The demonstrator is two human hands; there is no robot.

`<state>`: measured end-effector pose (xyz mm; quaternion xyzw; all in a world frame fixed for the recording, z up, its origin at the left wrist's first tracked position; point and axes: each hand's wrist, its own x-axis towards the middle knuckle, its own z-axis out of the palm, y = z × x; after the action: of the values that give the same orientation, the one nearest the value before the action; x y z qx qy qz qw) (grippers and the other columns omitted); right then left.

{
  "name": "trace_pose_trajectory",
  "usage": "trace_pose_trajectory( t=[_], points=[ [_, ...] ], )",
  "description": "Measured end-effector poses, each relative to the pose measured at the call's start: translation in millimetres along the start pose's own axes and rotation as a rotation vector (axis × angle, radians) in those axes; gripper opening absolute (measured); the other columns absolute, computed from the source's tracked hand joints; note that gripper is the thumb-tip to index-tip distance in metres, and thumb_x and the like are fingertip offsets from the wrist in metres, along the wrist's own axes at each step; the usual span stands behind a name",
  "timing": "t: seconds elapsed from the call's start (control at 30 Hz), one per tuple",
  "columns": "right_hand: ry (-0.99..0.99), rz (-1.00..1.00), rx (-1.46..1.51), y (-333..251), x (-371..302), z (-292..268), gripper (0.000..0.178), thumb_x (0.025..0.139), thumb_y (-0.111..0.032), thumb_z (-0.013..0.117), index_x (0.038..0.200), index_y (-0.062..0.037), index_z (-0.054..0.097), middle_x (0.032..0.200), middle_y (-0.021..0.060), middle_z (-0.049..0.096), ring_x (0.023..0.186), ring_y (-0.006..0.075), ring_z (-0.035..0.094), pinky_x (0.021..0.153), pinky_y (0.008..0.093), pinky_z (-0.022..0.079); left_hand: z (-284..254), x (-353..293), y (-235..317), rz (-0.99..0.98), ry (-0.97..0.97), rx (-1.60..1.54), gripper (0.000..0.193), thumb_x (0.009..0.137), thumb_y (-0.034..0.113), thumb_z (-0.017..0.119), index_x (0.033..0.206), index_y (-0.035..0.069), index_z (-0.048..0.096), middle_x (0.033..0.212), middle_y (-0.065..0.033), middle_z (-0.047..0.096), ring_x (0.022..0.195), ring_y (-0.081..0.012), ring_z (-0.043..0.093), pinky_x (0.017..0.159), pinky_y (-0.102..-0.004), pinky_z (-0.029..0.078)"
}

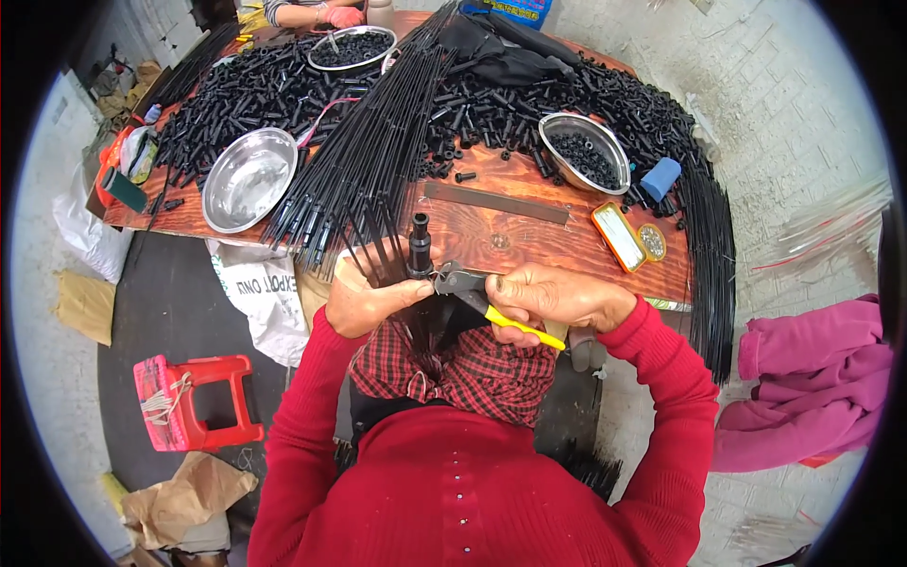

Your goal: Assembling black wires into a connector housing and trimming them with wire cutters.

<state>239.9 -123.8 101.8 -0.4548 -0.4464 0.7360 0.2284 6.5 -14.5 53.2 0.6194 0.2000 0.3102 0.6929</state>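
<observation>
My left hand (364, 298) is closed around the lower part of a black stepped tubular fitting (419, 244), which stands upright above the thumb. Several thin black rods run down past this hand toward my lap. In my right hand (559, 298) are pliers (526, 329) with yellow handles, the fingers wrapped round the grips. The jaws meet the base of the fitting beside my left thumb, where a small bit of thin wire seems to show. Just beyond, a large bundle of long black rods (378, 142) lies across the wooden table (463, 236).
Heaps of black tubular parts (255, 104) cover the far table. Steel bowls stand left (215, 194) and right (619, 180). Nearby lie a flat metal bar (496, 202), a yellow tin (619, 236) and a blue cup (659, 178). A red stool (198, 402) stands left; a co-worker's pink-gloved hand (342, 16) is opposite.
</observation>
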Motion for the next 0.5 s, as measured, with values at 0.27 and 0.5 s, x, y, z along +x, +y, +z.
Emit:
trace_pose_trajectory(
  t=[0.27, 0.5],
  points=[
    [-0.003, 0.028, -0.091, -4.3, 0.7, -3.7, 0.058, 0.095, -0.061, 0.04, 0.067, -0.0098, 0.045, 0.067, 0.0043, 0.056, 0.056, 0.0118, 0.055, 0.048, 0.0259, 0.045, -0.6, -2.3, 13.9, -0.025, -0.089, 0.003, 0.037, 0.077, -0.003, 0.073, 0.112, -0.003, 0.061, 0.107, -0.0074, 0.064, 0.098, -0.0147, 0.061, 0.088, -0.029, 0.048],
    [-0.278, 0.17, 0.415, 24.6, 6.3, 1.2, 0.07, 0.092, -0.07, 0.021, 0.066, -0.0084, 0.043, 0.049, 0.0059, 0.043, 0.039, 0.0138, 0.045, 0.037, 0.0259, 0.039, 3.9, -2.6, 5.5, 0.081, -0.027, 0.024, 0.029, 0.076, -0.003, 0.073, 0.103, -0.002, 0.063, 0.095, -0.0056, 0.065, 0.087, -0.013, 0.062, 0.079, -0.0267, 0.049]
  ],
)
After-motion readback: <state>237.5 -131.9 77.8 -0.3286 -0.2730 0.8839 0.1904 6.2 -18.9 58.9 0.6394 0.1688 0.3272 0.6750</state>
